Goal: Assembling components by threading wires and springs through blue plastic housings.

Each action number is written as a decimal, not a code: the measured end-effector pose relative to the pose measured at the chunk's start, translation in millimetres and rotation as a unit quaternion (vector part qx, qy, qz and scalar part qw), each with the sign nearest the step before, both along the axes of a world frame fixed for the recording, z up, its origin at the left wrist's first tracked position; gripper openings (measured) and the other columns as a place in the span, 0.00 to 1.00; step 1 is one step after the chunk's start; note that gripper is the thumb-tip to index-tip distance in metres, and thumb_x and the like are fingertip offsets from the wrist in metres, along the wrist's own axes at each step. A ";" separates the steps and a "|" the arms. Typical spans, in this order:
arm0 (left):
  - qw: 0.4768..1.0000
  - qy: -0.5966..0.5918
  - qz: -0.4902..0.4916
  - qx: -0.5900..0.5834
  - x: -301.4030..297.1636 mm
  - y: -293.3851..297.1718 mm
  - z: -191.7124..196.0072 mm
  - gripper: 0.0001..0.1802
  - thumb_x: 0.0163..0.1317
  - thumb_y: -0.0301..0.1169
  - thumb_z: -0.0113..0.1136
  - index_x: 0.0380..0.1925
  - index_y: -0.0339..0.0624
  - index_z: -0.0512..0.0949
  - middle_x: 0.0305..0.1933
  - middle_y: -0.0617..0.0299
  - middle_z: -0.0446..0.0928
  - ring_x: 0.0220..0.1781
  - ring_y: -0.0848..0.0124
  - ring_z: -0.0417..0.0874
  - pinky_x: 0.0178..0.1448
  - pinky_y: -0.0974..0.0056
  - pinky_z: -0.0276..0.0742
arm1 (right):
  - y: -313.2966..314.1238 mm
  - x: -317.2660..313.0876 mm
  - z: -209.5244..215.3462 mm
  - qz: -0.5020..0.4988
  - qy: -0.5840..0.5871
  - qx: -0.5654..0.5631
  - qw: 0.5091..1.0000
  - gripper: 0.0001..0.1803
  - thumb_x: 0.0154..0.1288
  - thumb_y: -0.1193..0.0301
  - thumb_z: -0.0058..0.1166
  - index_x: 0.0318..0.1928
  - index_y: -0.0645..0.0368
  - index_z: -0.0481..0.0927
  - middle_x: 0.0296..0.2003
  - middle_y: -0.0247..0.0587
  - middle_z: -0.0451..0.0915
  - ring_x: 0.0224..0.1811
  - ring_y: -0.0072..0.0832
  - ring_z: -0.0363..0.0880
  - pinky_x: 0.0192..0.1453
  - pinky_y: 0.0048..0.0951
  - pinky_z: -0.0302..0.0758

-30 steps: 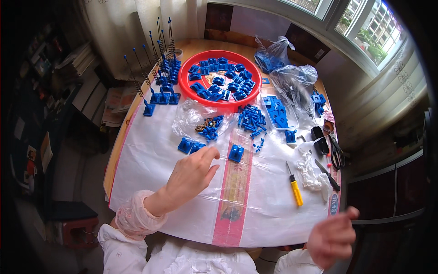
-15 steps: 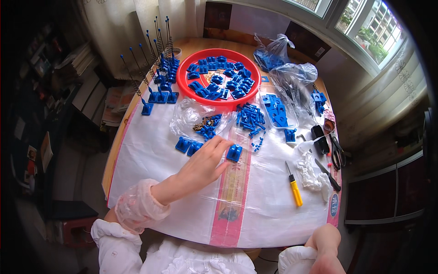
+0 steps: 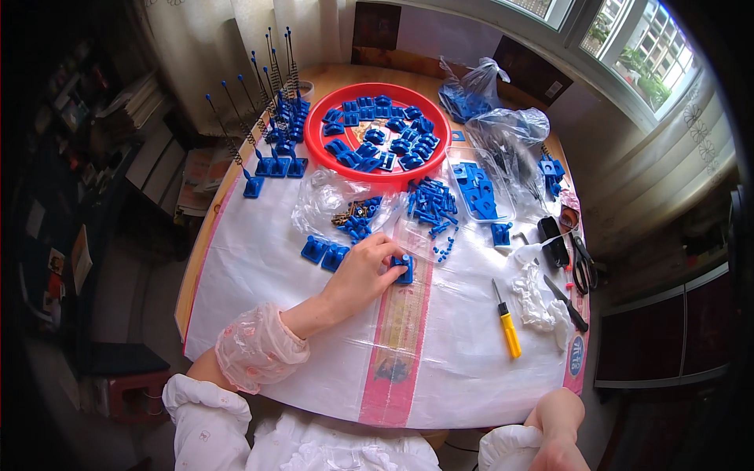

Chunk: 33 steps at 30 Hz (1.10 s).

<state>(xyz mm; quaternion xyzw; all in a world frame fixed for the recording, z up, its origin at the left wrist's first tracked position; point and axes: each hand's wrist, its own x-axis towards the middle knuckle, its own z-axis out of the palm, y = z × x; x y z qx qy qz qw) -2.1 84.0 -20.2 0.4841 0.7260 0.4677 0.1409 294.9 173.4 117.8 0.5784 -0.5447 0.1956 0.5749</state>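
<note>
Near the middle of the table, my left hand (image 3: 367,271) has its thumb and fingers closed on a small blue plastic base piece (image 3: 404,272), which sits on the pink stripe of the table cover. The fingers hide part of the piece. Just left of that hand are similar blue base pieces (image 3: 316,249). Beyond it lie small blue rods (image 3: 430,204) and a clear bag (image 3: 320,206) beside brass-coloured screws (image 3: 345,216). My right hand (image 3: 559,420) rests low at the near right edge, away from the parts; its fingers are hidden.
A red basin (image 3: 314,149) of blue parts stands at the back, with spring-stemmed blue pieces (image 3: 272,166) to its left. On the right are a clear tray (image 3: 506,213), a yellow-handled screwdriver (image 3: 509,334), a knife (image 3: 567,302), scissors (image 3: 583,267) and a crumpled white cloth (image 3: 538,302).
My left hand has closed its thumb and fingers on the blue base piece, which now sits slightly nearer and partly covered. The right hand stays in about the same place.
</note>
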 end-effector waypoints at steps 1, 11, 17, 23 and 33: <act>1.000 0.024 -0.001 0.006 0.7 -2.2 -0.8 0.06 0.63 0.25 0.68 0.38 0.36 0.83 0.39 0.57 0.79 0.40 0.63 0.82 0.45 0.62 0.78 | 1.5 0.8 -1.6 -0.010 -0.007 0.003 1.000 0.20 0.59 0.83 0.52 0.53 0.66 0.83 0.58 0.50 0.83 0.67 0.46 0.72 0.74 0.55 0.64; 0.995 0.100 0.005 0.006 15.1 -20.4 7.2 0.07 0.60 0.24 0.69 0.38 0.38 0.81 0.38 0.54 0.78 0.41 0.56 0.82 0.45 0.58 0.79 | 13.8 -4.2 -3.5 -0.036 0.105 -0.032 0.993 0.22 0.65 0.73 0.56 0.59 0.66 0.81 0.64 0.52 0.78 0.71 0.51 0.69 0.77 0.60 0.61; 0.997 0.076 -0.002 0.025 11.2 -21.7 0.7 0.07 0.60 0.23 0.69 0.38 0.38 0.82 0.38 0.56 0.78 0.40 0.59 0.82 0.44 0.61 0.79 | 2.3 -7.3 0.4 -0.052 0.117 -0.030 0.991 0.18 0.67 0.74 0.53 0.55 0.68 0.83 0.61 0.54 0.80 0.68 0.48 0.73 0.78 0.55 0.60; 1.000 0.002 -0.008 0.027 8.4 -20.0 -3.6 0.06 0.60 0.23 0.70 0.37 0.38 0.84 0.39 0.61 0.80 0.37 0.70 0.81 0.40 0.69 0.78 | 11.1 -17.2 8.2 -0.068 -0.109 -0.082 0.988 0.07 0.63 0.72 0.56 0.39 0.61 0.81 0.41 0.41 0.77 0.43 0.35 0.71 0.65 0.50 0.68; 0.998 -0.056 -0.026 0.024 4.3 -17.2 -4.4 0.06 0.60 0.23 0.71 0.38 0.38 0.86 0.41 0.63 0.82 0.34 0.75 0.81 0.37 0.72 0.76 | 40.3 -76.4 -78.4 -0.242 -0.554 -0.082 0.792 0.06 0.50 0.74 0.63 0.22 0.55 0.77 0.19 0.32 0.73 0.19 0.29 0.71 0.50 0.43 0.77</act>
